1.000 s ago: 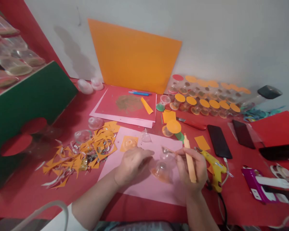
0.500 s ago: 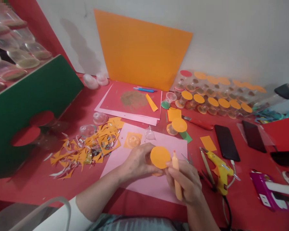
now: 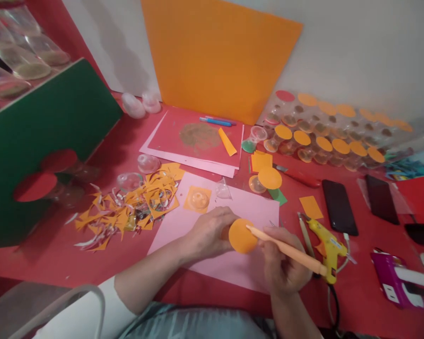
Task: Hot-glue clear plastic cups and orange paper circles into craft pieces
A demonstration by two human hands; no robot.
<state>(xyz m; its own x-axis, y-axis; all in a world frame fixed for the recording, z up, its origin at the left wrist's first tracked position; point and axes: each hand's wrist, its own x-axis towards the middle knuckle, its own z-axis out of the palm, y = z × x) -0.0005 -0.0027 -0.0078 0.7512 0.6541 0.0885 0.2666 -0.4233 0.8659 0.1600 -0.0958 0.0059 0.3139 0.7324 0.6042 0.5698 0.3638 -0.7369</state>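
Note:
My left hand (image 3: 212,233) is closed around a piece topped by a round orange paper disc (image 3: 242,236); most of what lies under the disc is hidden by my fingers. Between the fingers of my right hand (image 3: 286,263) is a light orange marker (image 3: 289,252), slanting with its tip at the disc's right upper part. Whether the tip touches the paper I cannot tell. Under both hands lies a pink sheet (image 3: 212,278). On it sit an orange square with a clear plastic dome (image 3: 199,199) and a clear cone-shaped piece (image 3: 223,189).
Orange paper scraps (image 3: 127,207) are heaped at left, beside a green box (image 3: 56,150). Rows of orange-topped hourglass shapes (image 3: 324,144) stand at back right. A yellow glue gun (image 3: 328,245), a phone (image 3: 339,207) and a red-handled cutter (image 3: 302,179) lie at right.
The marker has swung from upright to slanted, its tip now at the disc. My right hand has turned with it. The view has shifted slightly.

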